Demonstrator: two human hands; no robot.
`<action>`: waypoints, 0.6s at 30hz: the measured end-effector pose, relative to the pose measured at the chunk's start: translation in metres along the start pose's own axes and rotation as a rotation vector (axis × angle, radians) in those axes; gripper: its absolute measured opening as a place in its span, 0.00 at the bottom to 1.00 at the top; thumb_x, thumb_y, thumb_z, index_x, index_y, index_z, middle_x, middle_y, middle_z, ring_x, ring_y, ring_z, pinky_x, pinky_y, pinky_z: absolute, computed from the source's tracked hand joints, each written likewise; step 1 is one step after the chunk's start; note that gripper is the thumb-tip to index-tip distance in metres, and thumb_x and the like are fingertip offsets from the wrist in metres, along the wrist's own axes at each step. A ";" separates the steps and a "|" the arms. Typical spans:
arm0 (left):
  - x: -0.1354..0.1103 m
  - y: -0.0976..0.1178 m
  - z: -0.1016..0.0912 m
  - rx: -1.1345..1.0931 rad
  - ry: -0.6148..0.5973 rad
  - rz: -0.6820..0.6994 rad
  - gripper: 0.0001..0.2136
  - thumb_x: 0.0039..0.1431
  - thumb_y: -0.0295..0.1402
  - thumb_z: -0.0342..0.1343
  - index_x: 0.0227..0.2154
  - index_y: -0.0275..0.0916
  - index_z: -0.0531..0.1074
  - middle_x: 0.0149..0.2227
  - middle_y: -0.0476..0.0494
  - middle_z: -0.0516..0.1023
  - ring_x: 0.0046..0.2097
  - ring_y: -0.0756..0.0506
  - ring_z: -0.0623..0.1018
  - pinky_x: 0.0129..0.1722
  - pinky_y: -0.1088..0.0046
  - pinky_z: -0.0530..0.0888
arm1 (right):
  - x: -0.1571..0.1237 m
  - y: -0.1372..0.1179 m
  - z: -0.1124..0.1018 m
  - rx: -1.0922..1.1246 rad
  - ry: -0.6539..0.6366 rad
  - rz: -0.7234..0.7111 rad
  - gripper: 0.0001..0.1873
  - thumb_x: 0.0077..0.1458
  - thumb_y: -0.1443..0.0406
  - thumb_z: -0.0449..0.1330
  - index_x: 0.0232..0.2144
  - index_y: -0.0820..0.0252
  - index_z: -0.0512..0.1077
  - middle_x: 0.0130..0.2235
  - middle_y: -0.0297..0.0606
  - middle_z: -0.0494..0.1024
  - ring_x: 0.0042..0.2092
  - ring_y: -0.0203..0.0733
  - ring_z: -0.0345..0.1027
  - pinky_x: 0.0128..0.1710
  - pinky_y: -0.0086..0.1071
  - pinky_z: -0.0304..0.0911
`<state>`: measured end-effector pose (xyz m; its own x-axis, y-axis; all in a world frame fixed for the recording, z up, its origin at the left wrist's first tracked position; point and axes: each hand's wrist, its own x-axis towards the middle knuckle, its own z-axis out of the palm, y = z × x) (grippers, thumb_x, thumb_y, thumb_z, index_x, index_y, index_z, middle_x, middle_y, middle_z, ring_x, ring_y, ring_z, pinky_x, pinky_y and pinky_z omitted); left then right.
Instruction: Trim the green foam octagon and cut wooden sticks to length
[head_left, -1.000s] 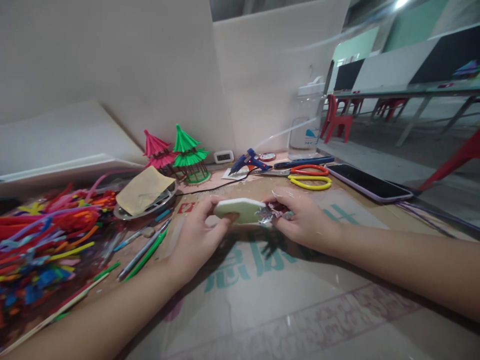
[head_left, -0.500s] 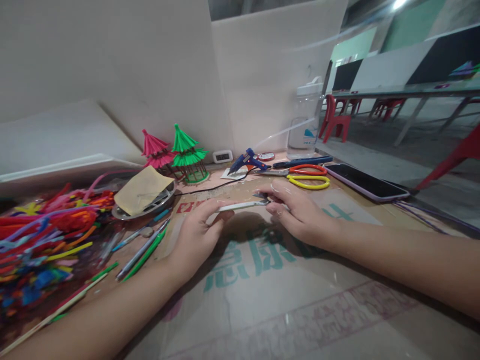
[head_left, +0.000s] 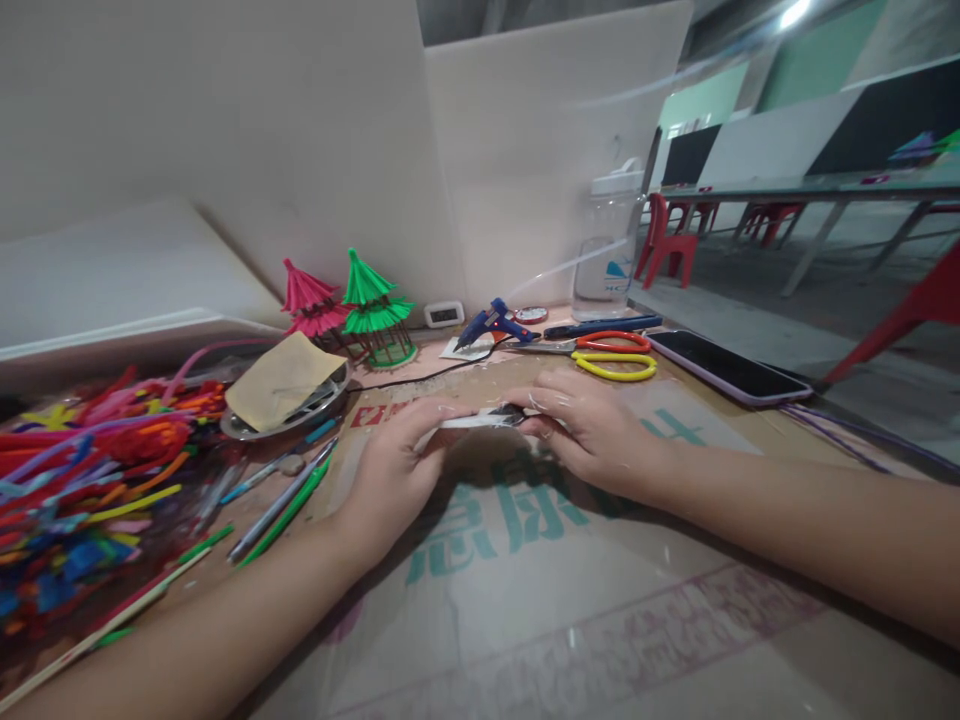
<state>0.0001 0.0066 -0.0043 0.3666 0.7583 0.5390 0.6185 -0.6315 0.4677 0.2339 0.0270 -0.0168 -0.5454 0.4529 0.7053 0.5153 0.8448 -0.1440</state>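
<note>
Left hand [head_left: 397,450]: mostly curled in, thumb below and fingers above, pinching one end of a thin white piece [head_left: 471,422].
Right hand [head_left: 596,430]: fingers and thumb closed on a small dark bit [head_left: 513,411] at the other end; a few pale wispy strands stuck to the fingers.
White piece: held up between both hands, over the cardboard [head_left: 540,610], pretty much edge-on so you only get a slim strip. Looks flat and stiff.
Dark bit: blackish, mostly hidden by fingers, can't tell what it is.
Cardboard: brown, shiny on top, big teal lettering.
Fuzzy sticks [head_left: 97,470]: messy heap on the left, soft and bendy looking, every colour going.
Little towers [head_left: 379,312]: one green, one pinkish red, pointy tiered roofs over thin posts.
Dish [head_left: 255,434]: shiny metal, tan sheet [head_left: 283,378] lying across it.
Glue gun [head_left: 496,320]: blue plastic, just beside the scissors [head_left: 613,355] with red and yellow handles.
</note>
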 end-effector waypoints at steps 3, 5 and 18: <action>0.001 0.002 -0.001 0.001 -0.021 -0.022 0.14 0.58 0.25 0.51 0.43 0.39 0.77 0.44 0.42 0.80 0.47 0.44 0.77 0.51 0.65 0.72 | 0.000 -0.001 0.001 0.006 -0.009 0.015 0.15 0.65 0.63 0.50 0.45 0.64 0.73 0.34 0.42 0.73 0.36 0.44 0.64 0.35 0.36 0.59; 0.001 0.003 -0.002 -0.002 -0.023 -0.022 0.14 0.58 0.24 0.50 0.44 0.38 0.77 0.45 0.42 0.80 0.48 0.44 0.77 0.52 0.65 0.71 | 0.000 -0.001 0.001 0.014 -0.018 0.025 0.14 0.65 0.63 0.51 0.45 0.63 0.73 0.33 0.41 0.73 0.36 0.43 0.64 0.35 0.36 0.59; 0.000 0.000 0.000 -0.006 -0.011 -0.045 0.12 0.57 0.25 0.51 0.40 0.39 0.77 0.43 0.43 0.81 0.47 0.44 0.78 0.50 0.67 0.72 | 0.001 0.001 0.001 0.072 0.024 0.011 0.15 0.65 0.65 0.50 0.45 0.63 0.75 0.30 0.40 0.74 0.34 0.41 0.65 0.33 0.33 0.60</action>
<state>0.0002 0.0066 -0.0037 0.3464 0.7876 0.5096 0.6300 -0.5978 0.4956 0.2333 0.0286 -0.0170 -0.5236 0.4557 0.7199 0.4717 0.8587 -0.2004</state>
